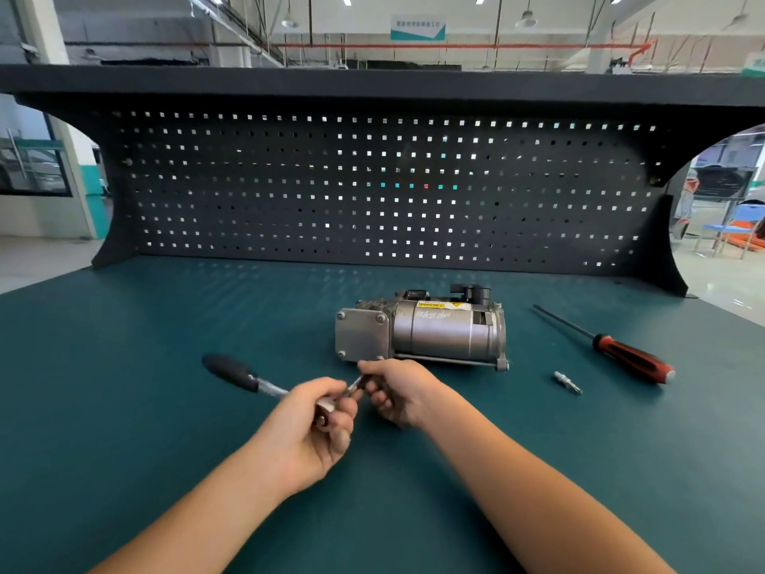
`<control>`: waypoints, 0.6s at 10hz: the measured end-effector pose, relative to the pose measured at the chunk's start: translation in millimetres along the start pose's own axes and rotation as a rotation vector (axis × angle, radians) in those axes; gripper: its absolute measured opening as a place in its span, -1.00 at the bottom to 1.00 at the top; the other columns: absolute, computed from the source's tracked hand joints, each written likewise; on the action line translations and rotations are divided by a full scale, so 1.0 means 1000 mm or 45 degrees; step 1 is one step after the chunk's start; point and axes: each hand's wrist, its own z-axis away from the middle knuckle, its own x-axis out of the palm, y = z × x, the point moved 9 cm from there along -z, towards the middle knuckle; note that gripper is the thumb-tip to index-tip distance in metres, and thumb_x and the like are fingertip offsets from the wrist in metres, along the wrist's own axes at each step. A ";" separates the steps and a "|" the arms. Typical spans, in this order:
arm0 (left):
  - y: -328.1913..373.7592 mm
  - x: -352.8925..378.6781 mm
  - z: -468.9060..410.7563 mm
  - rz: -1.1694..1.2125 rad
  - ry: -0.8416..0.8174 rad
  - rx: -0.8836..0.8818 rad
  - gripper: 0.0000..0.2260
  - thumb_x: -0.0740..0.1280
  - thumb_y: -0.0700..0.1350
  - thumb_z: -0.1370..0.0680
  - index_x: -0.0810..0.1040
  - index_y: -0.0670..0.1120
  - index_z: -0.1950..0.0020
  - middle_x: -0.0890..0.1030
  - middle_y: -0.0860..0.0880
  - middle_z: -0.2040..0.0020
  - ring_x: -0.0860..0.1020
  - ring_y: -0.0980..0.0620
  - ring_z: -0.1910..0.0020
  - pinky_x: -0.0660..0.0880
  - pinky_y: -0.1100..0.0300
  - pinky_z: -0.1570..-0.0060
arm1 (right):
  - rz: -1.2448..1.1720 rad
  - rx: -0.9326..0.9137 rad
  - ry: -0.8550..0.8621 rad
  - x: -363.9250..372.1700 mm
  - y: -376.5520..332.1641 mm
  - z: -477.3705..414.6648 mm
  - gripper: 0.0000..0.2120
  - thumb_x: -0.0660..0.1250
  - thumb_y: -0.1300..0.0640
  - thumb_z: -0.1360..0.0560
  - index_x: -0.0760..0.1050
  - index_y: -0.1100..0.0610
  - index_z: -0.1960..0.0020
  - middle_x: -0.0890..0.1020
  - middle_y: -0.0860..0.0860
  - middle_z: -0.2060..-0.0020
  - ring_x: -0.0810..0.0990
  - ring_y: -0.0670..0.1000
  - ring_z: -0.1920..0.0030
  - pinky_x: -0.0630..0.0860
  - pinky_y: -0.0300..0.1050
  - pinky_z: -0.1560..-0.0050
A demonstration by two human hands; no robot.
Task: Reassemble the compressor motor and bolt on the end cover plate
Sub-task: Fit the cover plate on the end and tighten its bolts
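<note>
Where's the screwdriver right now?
The screwdriver lies on the bench's right side in the head view, right of the compressor, a small metal bit just nearer you.

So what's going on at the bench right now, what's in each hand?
A person is at the green bench with the compressor motor lying on it. The left hand grips the head end of a ratchet wrench, and the right hand pinches a small metal bit at that head. The end cover plate sits on the motor, bolt heads showing at three corners. A red-handled screwdriver and a small metal fitting lie to the right.
</note>
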 end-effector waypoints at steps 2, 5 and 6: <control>0.040 0.021 0.010 -2.122 0.266 0.694 -0.84 0.21 -0.17 -0.44 0.30 -0.08 0.33 0.40 0.02 0.42 0.38 0.05 0.45 0.22 0.19 0.45 | 0.328 -0.258 0.174 -0.016 -0.012 -0.004 -0.71 0.32 0.11 -0.51 0.42 0.18 0.35 0.45 -0.04 0.67 0.34 -0.12 0.70 0.21 -0.37 0.65; 0.029 0.045 0.016 -2.974 0.445 1.057 -0.76 0.17 -0.11 -0.56 0.36 -0.09 -0.22 0.58 -0.06 0.01 0.57 -0.11 0.01 0.33 0.11 0.24 | 0.150 -0.145 0.127 -0.015 -0.009 -0.010 -0.70 0.29 0.17 -0.54 0.40 0.18 0.35 0.46 -0.05 0.66 0.32 -0.17 0.70 0.24 -0.35 0.65; 0.039 0.019 0.010 -2.022 0.217 0.789 -0.88 0.23 -0.06 -0.56 0.44 -0.10 0.09 0.56 0.02 0.32 0.52 0.02 0.35 0.41 0.16 0.34 | -0.004 -0.111 0.098 -0.012 -0.008 -0.010 -0.72 0.27 0.23 -0.55 0.35 0.17 0.33 0.43 -0.03 0.64 0.32 -0.15 0.66 0.23 -0.35 0.62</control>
